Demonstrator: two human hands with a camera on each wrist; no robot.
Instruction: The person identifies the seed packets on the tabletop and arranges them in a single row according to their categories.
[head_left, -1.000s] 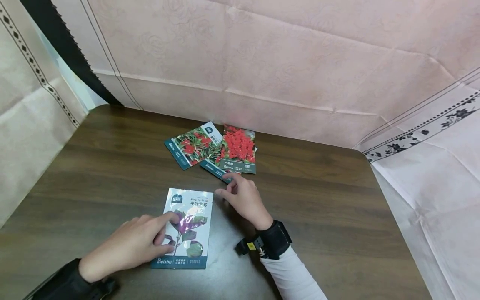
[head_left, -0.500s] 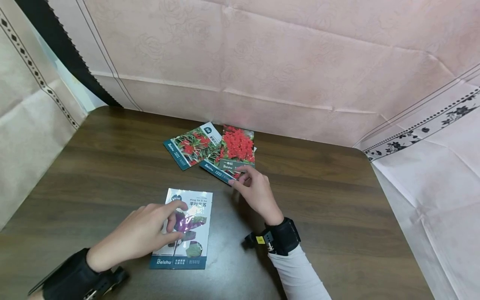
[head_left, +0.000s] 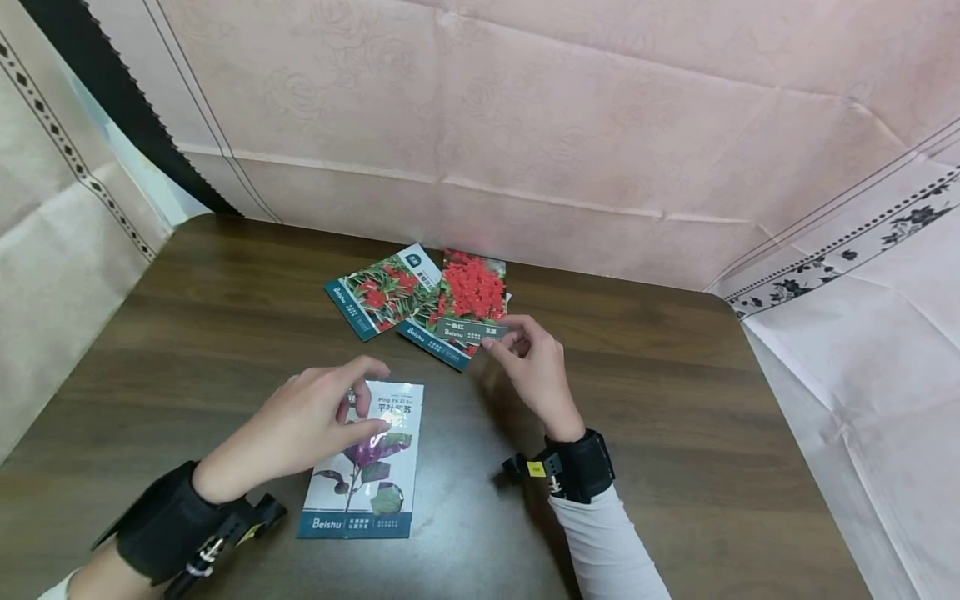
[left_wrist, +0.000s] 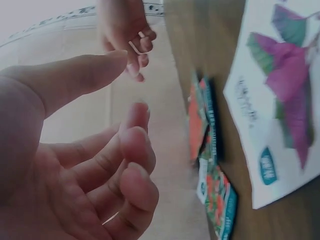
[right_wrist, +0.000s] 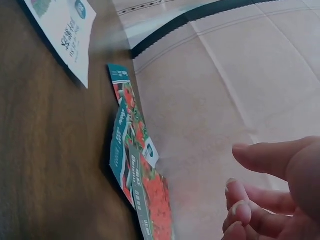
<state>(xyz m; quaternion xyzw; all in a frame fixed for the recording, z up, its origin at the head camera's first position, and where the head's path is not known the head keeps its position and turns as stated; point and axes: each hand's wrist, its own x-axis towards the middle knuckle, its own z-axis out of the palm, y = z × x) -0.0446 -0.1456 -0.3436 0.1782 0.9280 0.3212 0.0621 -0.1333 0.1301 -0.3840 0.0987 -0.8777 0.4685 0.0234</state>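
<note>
Over the upper left of a white seed packet [head_left: 390, 500] with a purple-leaved plant on it, my left hand [head_left: 300, 425] hovers with thumb and fingers apart. The left wrist view shows nothing between them. My right hand [head_left: 536, 367] is by the lower right corner of a seed packet with a dense red flower [head_left: 474, 287]. In the right wrist view its loosely bent fingers [right_wrist: 239, 214] stand apart from the packets and hold nothing. Under that packet lies a second red-flowered seed packet [head_left: 435, 343], partly covered. A third, tilted seed packet [head_left: 378, 292] overlaps it at the left.
The brown wooden table [head_left: 660, 433] carries all the packets. A pale cloth [head_left: 562, 142] hangs along its far edge, close behind the red-flowered packets. More cloth [head_left: 862, 400] hangs at the right side. Both wrists wear black straps with small cameras.
My left hand has lifted off the purple-leaved packet and moved up and right. My right hand has shifted right and farther away, from the covered packet towards the dense red-flower packet's corner.
</note>
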